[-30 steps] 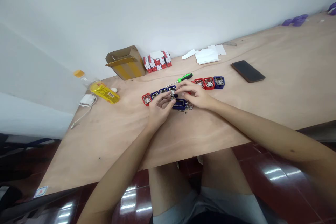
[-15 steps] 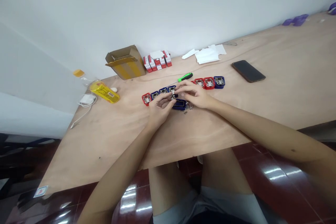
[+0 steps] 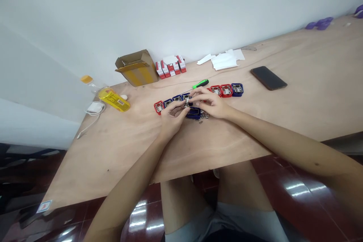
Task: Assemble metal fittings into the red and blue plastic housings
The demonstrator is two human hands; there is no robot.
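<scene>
My left hand (image 3: 172, 116) and my right hand (image 3: 212, 105) meet above the plywood table (image 3: 119, 147), and the fingers of both pinch a small metal latch (image 3: 186, 103). Under them lies a blue plastic case (image 3: 194, 113), with loose metal fittings (image 3: 203, 116) beside it. A row of red and blue plastic cases with metal latches runs behind my hands, from a red case (image 3: 159, 107) at the left to a blue case (image 3: 237, 89) at the right. A green-handled screwdriver (image 3: 200, 83) lies just beyond my right fingers.
Along the wall stand a cardboard box (image 3: 137, 69), several red and white cartons (image 3: 170, 67) and white papers (image 3: 225, 61). A phone (image 3: 268, 78) lies right; a yellow bottle (image 3: 113, 100) and white charger (image 3: 95, 108) lie left. Purple items (image 3: 320, 23) sit far right.
Both hands stay together on the latch with little visible movement. The whole view has shifted only slightly.
</scene>
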